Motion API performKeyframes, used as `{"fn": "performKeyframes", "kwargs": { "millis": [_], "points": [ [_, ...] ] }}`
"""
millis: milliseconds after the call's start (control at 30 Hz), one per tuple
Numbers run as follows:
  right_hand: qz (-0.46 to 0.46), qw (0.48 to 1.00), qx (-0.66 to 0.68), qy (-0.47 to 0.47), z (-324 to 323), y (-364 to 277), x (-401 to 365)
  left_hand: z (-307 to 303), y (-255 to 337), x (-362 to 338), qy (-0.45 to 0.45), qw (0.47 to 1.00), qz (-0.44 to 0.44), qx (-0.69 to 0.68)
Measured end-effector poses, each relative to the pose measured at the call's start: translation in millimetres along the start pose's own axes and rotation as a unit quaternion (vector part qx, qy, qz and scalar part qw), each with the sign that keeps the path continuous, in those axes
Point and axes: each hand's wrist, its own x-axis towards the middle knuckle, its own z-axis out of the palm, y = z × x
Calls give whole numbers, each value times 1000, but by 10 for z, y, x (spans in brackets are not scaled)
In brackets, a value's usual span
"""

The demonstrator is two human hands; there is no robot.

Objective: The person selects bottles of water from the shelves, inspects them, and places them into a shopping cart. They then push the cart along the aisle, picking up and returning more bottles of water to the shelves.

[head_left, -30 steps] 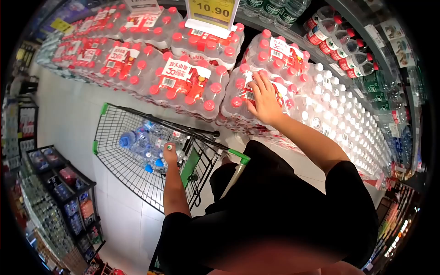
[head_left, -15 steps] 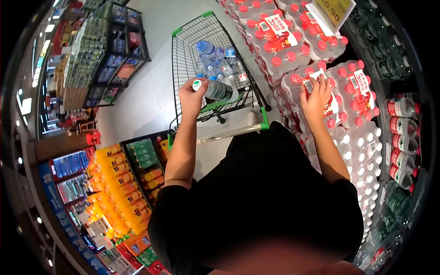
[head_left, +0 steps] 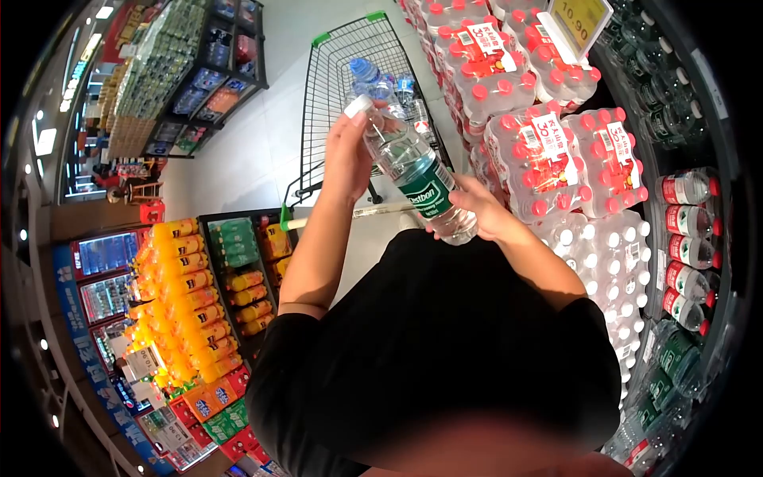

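A large clear water bottle (head_left: 400,159) with a white cap and a green label is held tilted in front of my chest. My left hand (head_left: 350,155) is closed around its neck, just below the cap. Near the base, my right hand (head_left: 479,208) grips the lower body, its thumb beside the label. Beyond the bottle stands a wire shopping cart (head_left: 338,71) with green corners, partly hidden by the bottle and my left hand. Several water bottles (head_left: 366,71) lie inside the cart.
Shrink-wrapped packs of red-capped bottles (head_left: 534,163) are stacked on my right, with white-capped packs (head_left: 596,258) nearer. A yellow price sign (head_left: 574,25) stands above them. Orange drink bottles (head_left: 187,294) fill a display on my left. Pale floor (head_left: 246,159) lies left of the cart.
The water bottle has come up from over the cart toward my chest, its label now facing me. My right hand has left the red-capped pack and taken hold of the bottle's lower end.
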Motion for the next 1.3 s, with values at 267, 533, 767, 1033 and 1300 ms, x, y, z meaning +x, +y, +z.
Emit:
{"fn": "performKeyframes", "kwargs": {
  "millis": [267,533,767,1033,1300],
  "points": [
    [43,985,166,15,433,613,182,-135,-215,-92,-91,954,-166,-231],
    [-125,972,-59,192,805,1113,593,-557,-11,-89,-109,967,-173,-152],
    [-134,959,251,-1,1067,1226,717,-761,126,-160,-287,927,-168,-174],
    [-220,963,159,-6,1328,1258,1066,-888,125,-188,-253,949,-167,-88],
    [-208,820,-381,374,1015,1427,870,-914,-79,-167,-258,955,47,140]
  ]
}}
